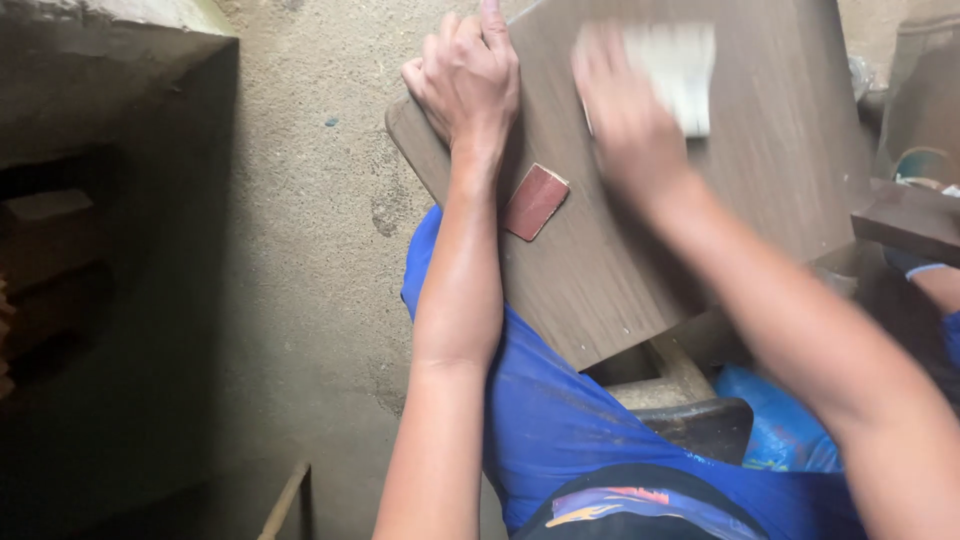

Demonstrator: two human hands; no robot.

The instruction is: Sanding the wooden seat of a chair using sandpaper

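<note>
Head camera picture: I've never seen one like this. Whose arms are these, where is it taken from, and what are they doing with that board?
There is no machine here. The camera sits on a person's head and looks down, so the two bare arms are that person's own. A brown wooden board rests tilted across their lap, over blue shorts. The left hand lies flat on the board's upper left edge, fingers spread, steadying it. The right hand is blurred with motion and presses on a pale, whitish block or pad; what exactly it is cannot be told. A small reddish piece, probably sandpaper, lies loose on the board between the arms. Below is a rough concrete floor.
</note>
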